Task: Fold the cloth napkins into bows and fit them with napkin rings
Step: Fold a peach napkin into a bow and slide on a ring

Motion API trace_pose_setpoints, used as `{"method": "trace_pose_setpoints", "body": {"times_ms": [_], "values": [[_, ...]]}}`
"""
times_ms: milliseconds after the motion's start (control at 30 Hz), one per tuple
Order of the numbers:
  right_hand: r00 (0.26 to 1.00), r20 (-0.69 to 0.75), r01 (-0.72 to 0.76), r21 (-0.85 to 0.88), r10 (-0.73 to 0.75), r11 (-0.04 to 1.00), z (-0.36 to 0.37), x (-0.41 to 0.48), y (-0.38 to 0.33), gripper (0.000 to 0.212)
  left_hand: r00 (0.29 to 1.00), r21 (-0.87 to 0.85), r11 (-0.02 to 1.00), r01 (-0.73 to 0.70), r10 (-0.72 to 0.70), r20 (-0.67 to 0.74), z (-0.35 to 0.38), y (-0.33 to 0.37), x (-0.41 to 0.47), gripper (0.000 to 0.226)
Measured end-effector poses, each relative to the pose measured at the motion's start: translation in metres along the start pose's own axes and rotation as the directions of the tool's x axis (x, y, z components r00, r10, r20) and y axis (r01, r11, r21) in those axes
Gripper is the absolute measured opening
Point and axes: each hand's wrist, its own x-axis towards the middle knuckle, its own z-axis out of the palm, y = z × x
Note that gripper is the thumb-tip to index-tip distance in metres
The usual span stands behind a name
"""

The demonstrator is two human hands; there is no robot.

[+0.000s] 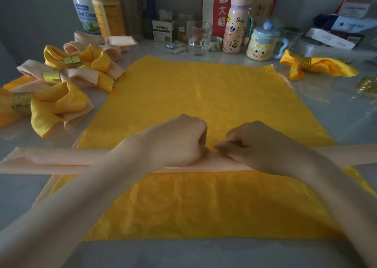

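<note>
Across the middle of the grey, glossy table lies one yellow napkin, spread flat. It is a satin-sheened square with a woven floral pattern and a pinked near edge, and a thin peach border peeks out from under its sides. Over it runs one peach napkin, matte and folded into a long narrow strip that reaches from the left edge of view to the right. Two bare hands meet at the middle of the strip. The left hand has its fingers curled under and pinches the fold. The right hand, just beside it, nips the upper layer between thumb and curled fingers. At the left sits a heap of finished bows in yellow and peach. Three gold rings show plainly there, flat shiny bands; the bows overlap too much to count surely. One more yellow bow, also ringed, lies alone at the right. Near the right edge is a blurred glint of loose gold pieces, number unclear. Along the back stand one clear faceted glass, one pink cartoon bottle, one round lidded mug with a painted face, one roll of tape and one yellow canister.
</note>
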Motion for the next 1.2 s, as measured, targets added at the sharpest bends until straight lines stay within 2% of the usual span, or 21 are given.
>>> {"method": "trace_pose_setpoints", "body": {"times_ms": [67, 100, 167, 200, 267, 400, 433, 567, 667, 733, 767, 867, 967, 1033, 1067, 1133, 1200], "values": [[0.991, -0.109, -0.103, -0.195, 0.083, 0.975, 0.01, 0.005, -0.005, 0.049, 1.0, -0.035, 0.999, 0.016, -0.015, 0.004, 0.003, 0.001, 0.0, 0.026], [0.979, -0.194, -0.122, -0.289, 0.067, 0.95, 0.017, 0.008, -0.007, 0.044, 1.0, -0.048, 0.999, 0.023, -0.023, 0.013, 0.005, 0.001, 0.001, 0.03], [0.923, -0.377, -0.061, -0.357, -0.083, 0.932, 0.035, 0.01, -0.008, 0.035, 0.997, -0.061, 0.997, 0.056, -0.053, 0.053, 0.007, 0.001, 0.003, 0.036], [0.914, -0.39, -0.024, -0.322, -0.109, 0.947, 0.042, 0.011, -0.008, 0.037, 0.994, -0.066, 0.994, 0.081, -0.076, 0.08, 0.007, 0.001, 0.003, 0.038], [0.934, -0.344, 0.029, -0.204, -0.099, 0.978, 0.053, 0.013, -0.002, 0.052, 0.986, -0.053, 0.991, 0.123, -0.116, 0.122, 0.006, 0.001, 0.003, 0.04], [0.971, -0.237, -0.057, -0.177, 0.013, 0.983, 0.049, 0.001, 0.012, 0.085, 0.983, 0.056, 0.995, 0.086, -0.094, 0.155, 0.002, 0.008, 0.004, 0.047], [0.978, -0.204, -0.086, -0.195, 0.045, 0.977, 0.047, -0.001, 0.017, 0.086, 0.982, 0.081, 0.994, 0.077, -0.09, 0.168, 0.002, 0.008, 0.005, 0.049], [0.965, -0.104, -0.258, -0.203, 0.242, 0.945, 0.034, -0.024, 0.047, 0.061, 0.988, 0.122, 0.992, 0.033, -0.051, 0.145, 0.006, 0.008, 0.004, 0.042], [0.921, -0.103, -0.389, -0.171, 0.376, 0.905, 0.02, -0.044, 0.083, 0.06, 0.999, 0.018, 0.999, -0.035, 0.035, 0.013, 0.013, 0.007, 0.001, 0.02], [0.881, -0.137, -0.47, -0.137, 0.454, 0.872, 0.01, -0.055, 0.108, 0.06, 0.994, -0.062, 0.992, -0.112, 0.111, -0.024, 0.016, 0.014, 0.002, 0.005], [0.865, -0.149, -0.497, -0.113, 0.48, 0.861, 0.005, -0.061, 0.117, 0.06, 0.989, -0.069, 0.987, -0.149, 0.147, -0.025, 0.016, 0.021, 0.001, 0.01], [0.859, -0.179, -0.493, -0.036, 0.479, 0.87, 0.0, -0.069, 0.127, 0.057, 0.977, 0.048, 0.977, -0.21, 0.211, -0.02, 0.015, 0.042, 0.005, 0.03], [0.88, -0.33, -0.377, -0.053, 0.341, 0.925, -0.001, -0.069, 0.118, 0.043, 0.977, 0.142, 0.967, -0.212, 0.213, 0.009, 0.019, 0.055, 0.008, 0.035], [0.891, -0.392, -0.268, -0.049, 0.228, 0.962, -0.006, -0.072, 0.109, 0.033, 0.98, 0.098, 0.975, -0.198, 0.197, 0.018, 0.024, 0.06, 0.01, 0.032], [0.897, -0.385, -0.234, 0.0, 0.216, 0.972, -0.009, -0.071, 0.105, 0.03, 0.984, 0.055, 0.982, -0.179, 0.178, 0.028, 0.024, 0.059, 0.011, 0.031], [0.921, -0.306, -0.247, 0.026, 0.243, 0.969, -0.018, -0.075, 0.1, 0.028, 0.986, -0.078, 0.987, -0.139, 0.145, 0.085, 0.022, 0.06, 0.013, 0.032], [0.938, -0.214, -0.291, -0.058, 0.273, 0.955, -0.025, -0.075, 0.099, 0.026, 0.977, -0.207, 0.972, -0.107, 0.141, 0.158, 0.016, 0.06, 0.015, 0.028]]}}
